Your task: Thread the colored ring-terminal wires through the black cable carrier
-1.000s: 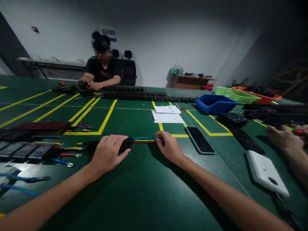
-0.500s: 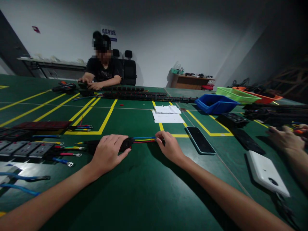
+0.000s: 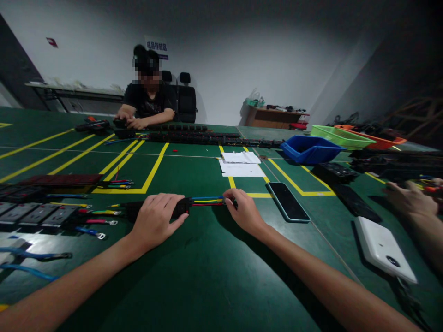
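Black-cased electrical module [image 3: 181,209] lies on the green tabletop [image 3: 207,272], at about 11 o'clock from the wearer. Its long axis runs nearly level from 9 to 3 o'clock. Blue, yellow and red wires [image 3: 206,201] leave its 3 o'clock end and point at the right hand [image 3: 244,210]; at the 9 o'clock end, more leads and a few lugs show, though whether all of those belong to it is hard to tell.

The left hand [image 3: 157,214] is palm-down, wrapped over the casing, fingers across the top and thumb along the near side by the 3 o'clock end. That hold probably serves to pin the body against the table. The right hand pinches the wires' far ends between thumb and fingers; those ends are mostly hidden. Holding them apart from the casing looks like a way to keep the strands straight and together.

At 9 o'clock from the module sits a grey-and-black socket strip [image 3: 51,216], its lugged leads also facing 3 o'clock, perhaps laid parallel for easy reach. A smartphone [image 3: 289,203] rests at 3 o'clock, beyond the right hand, and white paper sheets [image 3: 242,170] lie towards 2 o'clock. Both seem placed out of the working space.
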`<state>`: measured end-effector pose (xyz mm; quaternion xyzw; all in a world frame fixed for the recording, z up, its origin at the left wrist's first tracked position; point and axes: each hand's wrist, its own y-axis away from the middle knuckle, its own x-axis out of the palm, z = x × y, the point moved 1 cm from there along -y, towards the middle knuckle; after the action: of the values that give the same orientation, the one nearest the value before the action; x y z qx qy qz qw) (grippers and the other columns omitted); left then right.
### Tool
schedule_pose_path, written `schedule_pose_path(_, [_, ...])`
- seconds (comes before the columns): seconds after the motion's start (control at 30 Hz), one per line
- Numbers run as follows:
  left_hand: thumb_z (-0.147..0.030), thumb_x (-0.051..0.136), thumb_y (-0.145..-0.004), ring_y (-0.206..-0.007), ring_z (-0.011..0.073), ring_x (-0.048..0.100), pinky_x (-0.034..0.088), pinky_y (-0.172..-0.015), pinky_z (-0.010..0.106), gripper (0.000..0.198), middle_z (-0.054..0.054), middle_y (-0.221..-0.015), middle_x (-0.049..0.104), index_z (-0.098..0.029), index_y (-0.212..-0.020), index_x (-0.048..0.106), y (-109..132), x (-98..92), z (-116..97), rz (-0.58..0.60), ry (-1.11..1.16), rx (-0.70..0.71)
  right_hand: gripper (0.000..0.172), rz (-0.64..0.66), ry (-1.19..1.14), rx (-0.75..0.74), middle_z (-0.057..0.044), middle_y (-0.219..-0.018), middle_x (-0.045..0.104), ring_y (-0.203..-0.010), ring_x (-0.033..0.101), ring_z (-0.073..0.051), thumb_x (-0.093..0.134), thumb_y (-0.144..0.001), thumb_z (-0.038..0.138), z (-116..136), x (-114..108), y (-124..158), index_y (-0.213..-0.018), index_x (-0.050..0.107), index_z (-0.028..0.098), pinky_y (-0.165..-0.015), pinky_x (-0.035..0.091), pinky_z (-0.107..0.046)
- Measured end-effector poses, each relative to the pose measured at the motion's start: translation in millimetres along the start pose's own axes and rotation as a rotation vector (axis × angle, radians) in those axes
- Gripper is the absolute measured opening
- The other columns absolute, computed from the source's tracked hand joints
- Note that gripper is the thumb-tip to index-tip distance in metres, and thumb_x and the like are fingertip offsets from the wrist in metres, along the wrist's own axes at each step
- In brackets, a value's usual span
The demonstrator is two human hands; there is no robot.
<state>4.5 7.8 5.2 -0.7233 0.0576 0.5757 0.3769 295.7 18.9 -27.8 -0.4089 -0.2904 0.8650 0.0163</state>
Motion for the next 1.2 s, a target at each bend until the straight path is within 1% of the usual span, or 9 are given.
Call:
schedule_pose_path(0.1, [-0.043,0.062,-0.094,-0.108,0.0335,0.067,0.050,-0.092,0.051,0.042,0.014,-0.118,0.072,-0.017,-0.127,0.064,0.0,0.6,-0.2,0.003,-0.012,0.001,0.012,-0.019,-0.001,-0.030,-0.007,-0.096,0.068,-0.091,0.061,-0.022,0.051,-0.097,0.016,0.5,-0.2,0.3,-0.101,0.060,0.022,-0.081,0.048,-0.035])
schedule_pose_path(0.23, [-0.043,0.061,-0.095,-0.109,0.0332,0.066,0.049,-0.093,0.051,0.042,0.015,-0.119,0.072,-0.016,-0.128,0.063,-0.6,1.4,-0.5,0.008,-0.019,0.003,0.012,0.058,0.032,-0.005,-0.005,-0.089,0.066,-0.088,0.060,-0.022,0.054,-0.093,0.012,-1.1,1.0,0.1,-0.096,0.059,0.022,-0.075,0.045,-0.034])
schedule_pose_path(0.33, [-0.043,0.061,-0.096,-0.110,0.0327,0.066,0.049,-0.093,0.051,0.042,0.014,-0.120,0.072,-0.016,-0.128,0.063,-0.8,1.5,-0.5,0.014,-0.018,0.001,0.011,0.071,0.029,-0.001,-0.005,-0.090,0.066,-0.088,0.060,-0.022,0.054,-0.092,0.013,-1.7,0.7,-0.3,-0.095,0.059,0.023,-0.075,0.045,-0.033])
schedule_pose_path(0.4, [-0.043,0.061,-0.095,-0.109,0.0325,0.066,0.049,-0.093,0.051,0.042,0.014,-0.119,0.072,-0.016,-0.128,0.063,-0.8,1.3,-0.6,0.016,-0.013,-0.001,0.011,0.050,0.011,-0.016,-0.005,-0.092,0.066,-0.088,0.060,-0.022,0.053,-0.093,0.013,-1.1,-0.2,-0.3,-0.095,0.059,0.022,-0.075,0.046,-0.033])
schedule_pose_path(0.57, [-0.043,0.061,-0.095,-0.109,0.0325,0.066,0.050,-0.094,0.052,0.042,0.015,-0.120,0.072,-0.016,-0.128,0.063,-0.7,0.2,-1.4,0.020,0.003,-0.011,0.013,-0.075,-0.047,-0.034,-0.007,-0.096,0.068,-0.090,0.063,-0.022,0.049,-0.098,0.019,0.9,-3.5,0.2,-0.100,0.061,0.022,-0.079,0.050,-0.034])
schedule_pose_path(0.77, [-0.042,0.062,-0.094,-0.109,0.0326,0.066,0.050,-0.093,0.051,0.041,0.014,-0.119,0.072,-0.019,-0.128,0.064,-0.8,-1.2,-2.4,0.013,0.029,-0.020,0.010,0.052,0.010,-0.037,-0.005,-0.088,0.066,-0.085,0.061,-0.021,0.054,-0.093,0.015,0.2,-2.3,0.3,-0.091,0.061,0.022,-0.075,0.048,-0.033])
schedule_pose_path(0.83, [-0.041,0.062,-0.094,-0.109,0.0323,0.066,0.050,-0.093,0.051,0.040,0.014,-0.119,0.072,-0.019,-0.127,0.065,-0.8,-2.1,-3.2,0.012,0.033,-0.023,0.008,0.058,0.006,-0.031,-0.005,-0.090,0.066,-0.085,0.061,-0.021,0.055,-0.094,0.016,0.7,-2.0,0.6,-0.092,0.061,0.022,-0.074,0.048,-0.033])
schedule_pose_path(1.0, [-0.040,0.064,-0.094,-0.111,0.0315,0.065,0.048,-0.094,0.050,0.041,0.013,-0.121,0.071,-0.017,-0.129,0.063,-0.1,-3.2,-4.6,0.030,0.019,-0.029,0.011,-0.017,-0.039,-0.032,-0.007,-0.097,0.065,-0.087,0.062,-0.021,0.052,-0.098,0.019,2.0,-1.3,1.2,-0.102,0.062,0.021,-0.078,0.051,-0.033])
schedule_pose_path(1.2, [-0.041,0.062,-0.096,-0.111,0.0300,0.064,0.047,-0.095,0.049,0.041,0.012,-0.122,0.071,-0.017,-0.130,0.061,1.4,-2.2,-4.6,0.031,0.022,-0.024,0.018,0.046,0.011,-0.028,-0.008,-0.104,0.066,-0.092,0.064,-0.022,0.051,-0.098,0.018,-1.1,3.2,-0.1,-0.108,0.066,0.020,-0.080,0.052,-0.035])
